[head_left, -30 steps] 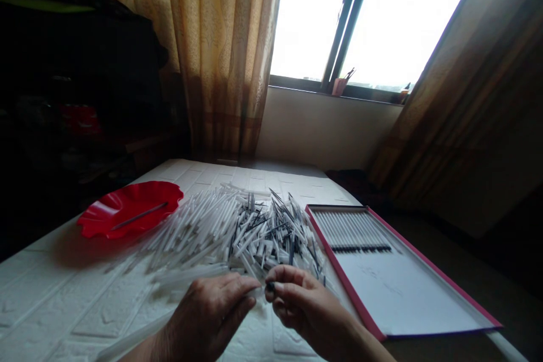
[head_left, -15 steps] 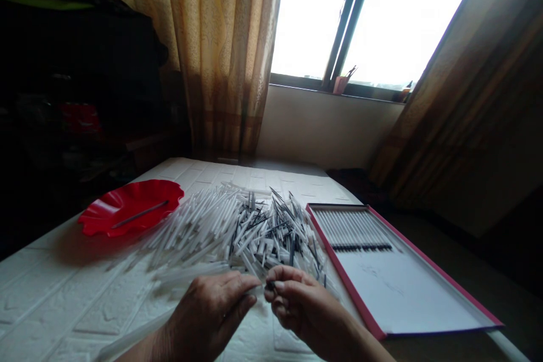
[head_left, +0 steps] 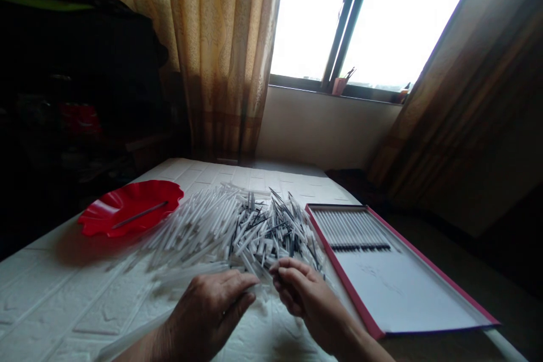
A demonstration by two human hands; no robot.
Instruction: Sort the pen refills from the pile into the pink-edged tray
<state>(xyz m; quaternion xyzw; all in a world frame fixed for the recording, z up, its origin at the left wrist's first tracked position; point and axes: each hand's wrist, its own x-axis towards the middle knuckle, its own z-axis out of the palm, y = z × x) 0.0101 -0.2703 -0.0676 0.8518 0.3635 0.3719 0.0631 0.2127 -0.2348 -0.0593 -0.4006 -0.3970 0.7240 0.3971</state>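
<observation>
My left hand (head_left: 212, 308) is closed, thumb against forefinger, at the lower middle of the view. A translucent pen tube (head_left: 138, 332) passes through its grip; one end trails out behind the wrist, and a pale tip shows at the fingertips. Just to the right, my right hand (head_left: 303, 291) is closed in a pinch, with a small gap between the two hands. Whatever its fingertips hold is too small or hidden to make out. Beyond both hands spreads a heap of clear plastic tubes (head_left: 203, 218) mixed with dark-and-white slender pen parts (head_left: 271, 229).
On the right lies a shallow pink-edged box (head_left: 345, 288) with a row of white, dark-ended pens (head_left: 356, 229) at its far end. A red wavy-rimmed plate (head_left: 99, 218) at left carries one pen (head_left: 139, 215). The table (head_left: 46, 294) has a white brick-pattern cover.
My right hand has moved slightly up and away from the left fingertips. The small black piece seen at its fingertips before no longer shows clearly. The left hand has hardly moved.
</observation>
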